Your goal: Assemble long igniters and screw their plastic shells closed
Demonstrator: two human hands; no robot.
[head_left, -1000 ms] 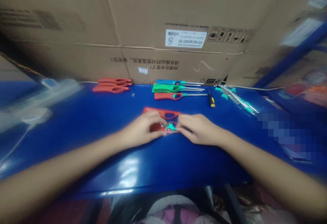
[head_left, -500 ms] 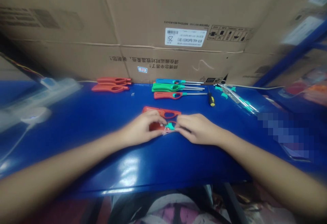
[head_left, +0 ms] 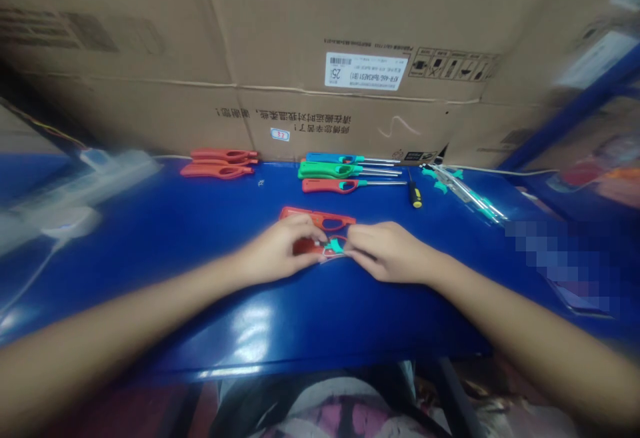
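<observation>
Between my hands, low over the blue table [head_left: 240, 225], is a red lighter shell half [head_left: 306, 247] with a turquoise trigger [head_left: 335, 245] lying in it. My left hand [head_left: 285, 246] is closed round the shell's left end, its thumb and fingertips by the trigger. My right hand [head_left: 387, 251] pinches the right end, and its fingers hide that part. Just behind them lies another red lighter shell half [head_left: 320, 218] with an oval trigger opening. Small parts inside the held shell are too fine to make out.
Farther back lie red lighter shells [head_left: 217, 163], several long-nosed lighters [head_left: 327, 171] and a black-and-yellow screwdriver [head_left: 414, 195]. At right are metal tubes with turquoise parts [head_left: 465, 188]. A power strip [head_left: 115, 175] is at left; a cardboard sheet [head_left: 280, 38] stands behind.
Both hands stay at nearly the same place on the red shell. The left fingertips shift slightly by the turquoise trigger; everything else on the table stays put.
</observation>
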